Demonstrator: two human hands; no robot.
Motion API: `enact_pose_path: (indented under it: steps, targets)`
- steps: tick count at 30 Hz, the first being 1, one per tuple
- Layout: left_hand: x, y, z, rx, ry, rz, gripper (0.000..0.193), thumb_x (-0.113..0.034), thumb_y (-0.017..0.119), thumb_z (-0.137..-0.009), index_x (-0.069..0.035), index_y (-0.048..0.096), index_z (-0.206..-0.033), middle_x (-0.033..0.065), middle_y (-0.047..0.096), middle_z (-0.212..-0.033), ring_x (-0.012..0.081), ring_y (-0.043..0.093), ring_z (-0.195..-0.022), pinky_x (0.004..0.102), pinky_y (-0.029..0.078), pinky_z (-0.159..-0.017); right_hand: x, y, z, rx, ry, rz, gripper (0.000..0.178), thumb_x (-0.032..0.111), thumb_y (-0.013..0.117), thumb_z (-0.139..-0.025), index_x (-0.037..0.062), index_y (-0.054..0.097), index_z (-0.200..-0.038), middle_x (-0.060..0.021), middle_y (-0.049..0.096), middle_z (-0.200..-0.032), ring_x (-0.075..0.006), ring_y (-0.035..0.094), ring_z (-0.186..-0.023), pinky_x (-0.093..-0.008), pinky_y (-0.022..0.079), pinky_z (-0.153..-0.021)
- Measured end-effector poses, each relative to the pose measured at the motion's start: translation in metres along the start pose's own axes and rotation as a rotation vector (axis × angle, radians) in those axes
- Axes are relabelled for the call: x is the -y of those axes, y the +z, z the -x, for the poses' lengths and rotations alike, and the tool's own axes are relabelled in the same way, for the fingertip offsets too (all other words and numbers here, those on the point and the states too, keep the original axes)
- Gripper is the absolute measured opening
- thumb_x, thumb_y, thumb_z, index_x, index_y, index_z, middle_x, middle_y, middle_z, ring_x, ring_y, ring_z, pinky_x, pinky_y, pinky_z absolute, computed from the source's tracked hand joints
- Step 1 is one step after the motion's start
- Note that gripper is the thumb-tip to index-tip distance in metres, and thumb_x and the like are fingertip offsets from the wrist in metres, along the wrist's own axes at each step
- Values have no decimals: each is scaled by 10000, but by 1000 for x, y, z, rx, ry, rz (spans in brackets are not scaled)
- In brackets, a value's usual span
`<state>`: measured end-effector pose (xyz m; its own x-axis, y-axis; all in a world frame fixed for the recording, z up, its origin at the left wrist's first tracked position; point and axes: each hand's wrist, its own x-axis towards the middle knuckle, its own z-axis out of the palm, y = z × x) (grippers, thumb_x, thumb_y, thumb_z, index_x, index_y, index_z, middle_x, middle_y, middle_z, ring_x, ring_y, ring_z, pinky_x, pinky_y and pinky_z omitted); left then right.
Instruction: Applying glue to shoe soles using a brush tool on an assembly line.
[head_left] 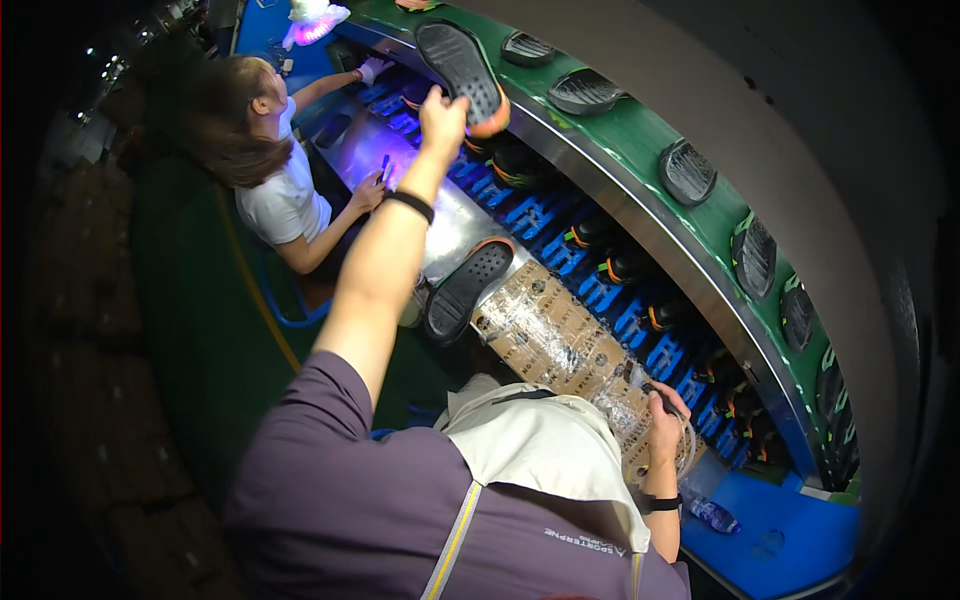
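**A:** Entry one?

**B:** Black shoe sole [452, 58], perforated toward one end, orange rim. Held up beyond the desk [560, 345], past its far edge, toward the left end; in view it overlaps the metal border of the green belt [640, 135].

**A:** Holder?

**B:** Left hand [440, 125], arm extended. Fingers pinching the sole's side edge near the perforated part. Most of the sole reaches up and away from the fingers; the orange end sits just right of them. An edge hold, presumably, to leave the broad face untouched.

**A:** Entry two?

**B:** Second shoe sole [466, 293], same pattern. Lies across the desk's near edge, beside the film-covered stretch, solid end overhanging. Well apart from both hands; probably put there to be within easy reach.

**A:** Right hand [664, 428]?

**B:** Over the desk's far edge, near the right end. Fingers closed around a dark slim tool [660, 401]; clear tubing [688, 452] loops beside the wrist. Tip too small to identify. Grip looks suited to fine control.

**A:** Surroundings?

**B:** Blue carriers [600, 293] along the far edge, bearing dark shoes [628, 265]. Co-worker [290, 190] at the left end.
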<state>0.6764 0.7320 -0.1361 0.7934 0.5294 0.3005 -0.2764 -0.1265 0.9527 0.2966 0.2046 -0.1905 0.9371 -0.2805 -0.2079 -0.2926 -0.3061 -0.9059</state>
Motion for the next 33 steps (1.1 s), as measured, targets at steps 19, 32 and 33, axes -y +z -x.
enact_pose_path:
  steps: [19,32,33]
  targets:
    - [-82,38,386,671,-879,1155,688,-547,578,-1040,-25,532,-1485,187,657,-1393,334,659,-1261,519,501,-1131,75,5,-5,177,-203,-606,258,145,759,-940,3,768,-1155,10,669,-895,-63,563,-777,-219,439,-729]
    - [-125,70,418,724,-945,1092,834,-712,192,-1089,-95,461,-1583,124,537,-1568,284,495,-1454,455,361,-1247,147,36,-16,154,-402,-574,181,88,757,-943,-3,774,-1099,31,699,-887,-38,585,-790,-212,476,-721]
    - [-127,72,420,731,-947,1088,834,-712,192,-1089,-95,461,-1583,124,537,-1568,284,495,-1454,455,361,-1247,147,36,-15,147,-405,-552,181,88,758,-944,-1,772,-1101,18,715,-905,-52,606,-806,-223,494,-746]
